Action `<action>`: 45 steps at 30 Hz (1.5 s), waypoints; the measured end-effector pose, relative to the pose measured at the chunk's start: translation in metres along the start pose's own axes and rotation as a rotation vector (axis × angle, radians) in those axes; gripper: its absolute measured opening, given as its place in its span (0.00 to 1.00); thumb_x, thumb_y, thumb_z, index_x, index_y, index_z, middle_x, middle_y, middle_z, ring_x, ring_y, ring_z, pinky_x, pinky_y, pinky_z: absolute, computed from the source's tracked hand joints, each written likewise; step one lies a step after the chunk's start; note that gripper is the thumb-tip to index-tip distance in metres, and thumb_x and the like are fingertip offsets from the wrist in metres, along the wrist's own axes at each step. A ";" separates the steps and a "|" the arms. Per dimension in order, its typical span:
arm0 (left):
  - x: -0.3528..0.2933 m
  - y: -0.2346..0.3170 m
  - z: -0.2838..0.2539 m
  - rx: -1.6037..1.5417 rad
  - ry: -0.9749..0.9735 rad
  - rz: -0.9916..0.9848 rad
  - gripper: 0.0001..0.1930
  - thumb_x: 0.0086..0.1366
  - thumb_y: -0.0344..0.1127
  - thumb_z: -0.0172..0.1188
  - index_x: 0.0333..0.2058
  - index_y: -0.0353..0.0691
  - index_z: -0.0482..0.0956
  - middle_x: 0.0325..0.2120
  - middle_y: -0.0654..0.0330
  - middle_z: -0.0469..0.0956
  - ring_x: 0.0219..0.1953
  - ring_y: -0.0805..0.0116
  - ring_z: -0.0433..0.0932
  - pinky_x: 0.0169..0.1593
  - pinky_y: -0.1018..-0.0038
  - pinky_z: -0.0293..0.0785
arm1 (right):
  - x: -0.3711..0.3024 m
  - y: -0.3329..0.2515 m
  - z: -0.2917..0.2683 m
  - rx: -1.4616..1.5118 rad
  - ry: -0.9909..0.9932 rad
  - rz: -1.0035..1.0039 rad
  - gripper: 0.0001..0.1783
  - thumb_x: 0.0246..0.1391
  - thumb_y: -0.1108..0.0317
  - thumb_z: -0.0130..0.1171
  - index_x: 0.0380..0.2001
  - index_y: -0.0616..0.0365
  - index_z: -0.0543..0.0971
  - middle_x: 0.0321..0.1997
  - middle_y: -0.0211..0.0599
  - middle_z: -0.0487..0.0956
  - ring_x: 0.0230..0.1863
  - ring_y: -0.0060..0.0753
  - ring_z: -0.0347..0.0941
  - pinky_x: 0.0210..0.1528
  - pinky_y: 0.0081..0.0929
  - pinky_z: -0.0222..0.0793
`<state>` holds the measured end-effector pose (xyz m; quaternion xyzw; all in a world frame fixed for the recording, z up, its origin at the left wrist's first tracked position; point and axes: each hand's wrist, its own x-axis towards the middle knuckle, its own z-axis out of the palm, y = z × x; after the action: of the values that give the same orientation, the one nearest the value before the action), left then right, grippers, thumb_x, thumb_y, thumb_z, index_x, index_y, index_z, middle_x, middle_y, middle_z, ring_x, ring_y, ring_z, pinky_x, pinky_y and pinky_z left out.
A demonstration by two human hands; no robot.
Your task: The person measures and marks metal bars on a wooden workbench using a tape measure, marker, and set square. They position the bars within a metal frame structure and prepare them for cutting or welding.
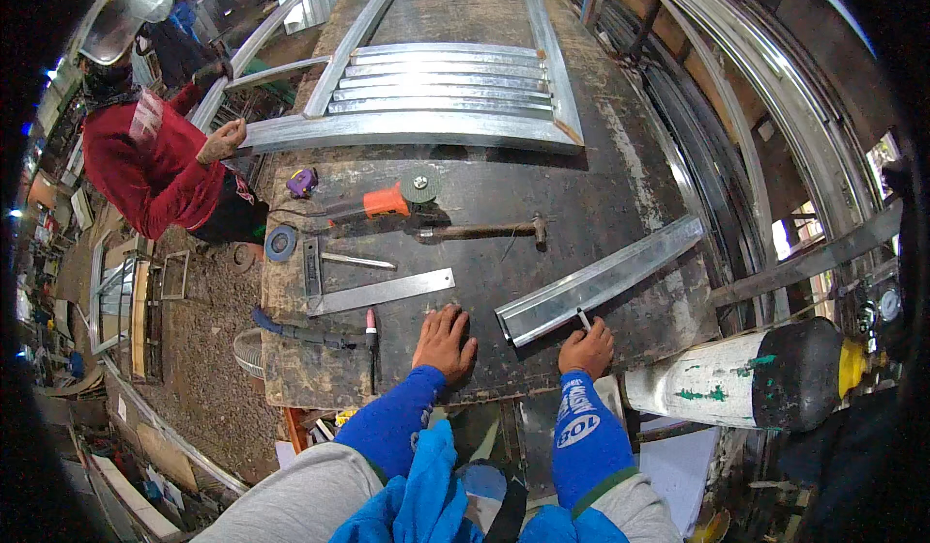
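Note:
My left hand (445, 342) lies flat on the worktable (572, 180) by its near edge, fingers stretched out, nothing in it. A slim, pale, pencil-like stick (583, 319) is pinched in my right hand (587, 348), its tip pointing up toward a shiny metal channel piece (605, 277). That channel slants across the table, its far end to the right. Beyond my left hand are a metal try square (387, 292) and a thin silver rod (358, 262). To the left of that hand rests a welding torch (372, 354) with a pinkish tip and a dark handle.
An orange angle grinder (386, 200), a hammer (484, 233), a purple tape measure (302, 183) and a round disc (281, 243) lie mid-table. Farther off is a slatted metal frame (441, 128); a person in red (160, 170) touches it. A gas cylinder (717, 380) sits at right.

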<state>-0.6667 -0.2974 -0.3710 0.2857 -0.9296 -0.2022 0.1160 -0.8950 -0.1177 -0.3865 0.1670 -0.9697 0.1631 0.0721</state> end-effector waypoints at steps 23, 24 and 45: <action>0.001 -0.003 0.003 0.004 0.016 -0.006 0.29 0.69 0.48 0.59 0.63 0.38 0.70 0.65 0.46 0.66 0.71 0.46 0.62 0.75 0.49 0.52 | -0.001 0.003 0.003 -0.003 -0.028 0.007 0.24 0.58 0.64 0.53 0.57 0.58 0.73 0.55 0.50 0.77 0.58 0.57 0.72 0.59 0.56 0.68; 0.001 -0.003 0.003 0.004 0.020 -0.005 0.29 0.69 0.48 0.59 0.63 0.38 0.70 0.65 0.46 0.66 0.71 0.46 0.61 0.75 0.49 0.51 | -0.001 0.003 0.003 -0.007 -0.026 0.007 0.24 0.58 0.64 0.53 0.57 0.58 0.73 0.55 0.50 0.77 0.58 0.57 0.72 0.59 0.56 0.68; -0.023 -0.009 0.008 -0.081 0.115 0.125 0.26 0.70 0.43 0.60 0.62 0.37 0.71 0.64 0.47 0.68 0.68 0.44 0.65 0.73 0.49 0.58 | -0.003 -0.007 0.001 -0.019 -0.011 -0.039 0.24 0.58 0.63 0.53 0.56 0.58 0.73 0.54 0.52 0.78 0.57 0.58 0.72 0.59 0.54 0.69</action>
<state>-0.6466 -0.2885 -0.3849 0.2331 -0.9285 -0.2152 0.1930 -0.8895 -0.1232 -0.3857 0.1861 -0.9681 0.1516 0.0714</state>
